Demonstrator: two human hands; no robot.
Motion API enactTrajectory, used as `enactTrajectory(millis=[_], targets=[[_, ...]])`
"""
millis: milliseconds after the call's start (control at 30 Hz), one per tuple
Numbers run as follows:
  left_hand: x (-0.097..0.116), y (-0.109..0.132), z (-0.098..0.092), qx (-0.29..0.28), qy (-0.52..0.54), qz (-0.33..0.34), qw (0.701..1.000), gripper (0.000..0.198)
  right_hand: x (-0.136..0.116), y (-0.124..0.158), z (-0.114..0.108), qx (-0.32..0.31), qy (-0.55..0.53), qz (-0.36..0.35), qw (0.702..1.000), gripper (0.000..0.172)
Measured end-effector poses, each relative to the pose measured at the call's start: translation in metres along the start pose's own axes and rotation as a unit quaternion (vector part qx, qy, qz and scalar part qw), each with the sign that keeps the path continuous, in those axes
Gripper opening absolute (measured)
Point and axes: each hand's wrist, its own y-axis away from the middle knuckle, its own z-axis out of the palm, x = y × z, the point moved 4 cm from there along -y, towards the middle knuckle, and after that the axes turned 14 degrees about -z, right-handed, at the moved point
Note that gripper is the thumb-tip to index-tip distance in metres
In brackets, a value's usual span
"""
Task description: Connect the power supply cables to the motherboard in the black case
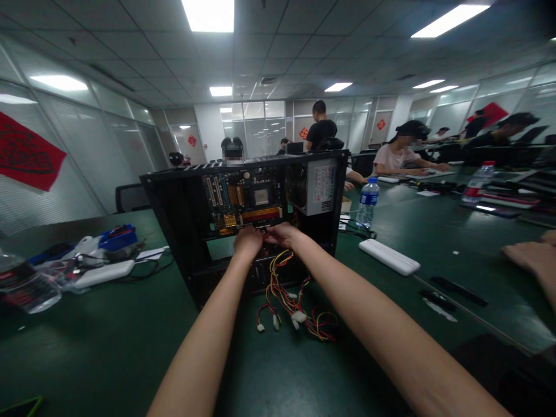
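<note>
An open black computer case [169,231] stands on the green table in front of me. Inside it sit a motherboard [241,200] and, at the upper right, a silver power supply [319,188] with a fan. Both hands reach into the case at the motherboard's lower edge. My left hand [248,242] has its fingers curled, their tips hidden. My right hand [282,234] is beside it, its fingers pinched near something small and reddish that I cannot make out. Below them, a bundle of red, yellow and black power cables [282,289] with white connectors spills onto the table.
On the left lie a large plastic bottle [26,284], a white box-shaped device [104,274] and a blue pouch [117,237]. To the right are a water bottle [368,202], a white power strip [388,256] and dark strips [458,291]. Another person's hand [532,255] rests at the right edge.
</note>
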Motion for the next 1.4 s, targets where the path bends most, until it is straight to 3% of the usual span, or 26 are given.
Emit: enactTrajectory(millis=[500, 900, 1067, 1400], targets=[[0.003, 0.0, -0.002, -0.01, -0.014, 0.003, 1.0, 0.035, -0.002, 0.001, 0.001, -0.005, -0.008, 0.006, 1.0, 0.017], [0.002, 0.0, -0.008, 0.011, -0.019, 0.002, 1.0, 0.033, 0.004, -0.006, 0.003, -0.001, 0.102, -0.089, 0.991, 0.024], [0.001, -0.001, -0.006, 0.005, -0.023, 0.011, 1.0, 0.032, 0.004, -0.009, -0.002, -0.007, 0.205, -0.129, 0.97, 0.018], [0.003, 0.004, -0.008, 0.001, -0.032, -0.002, 0.999, 0.035, -0.011, -0.007, -0.017, -0.054, 0.385, -0.22, 0.895, 0.035]])
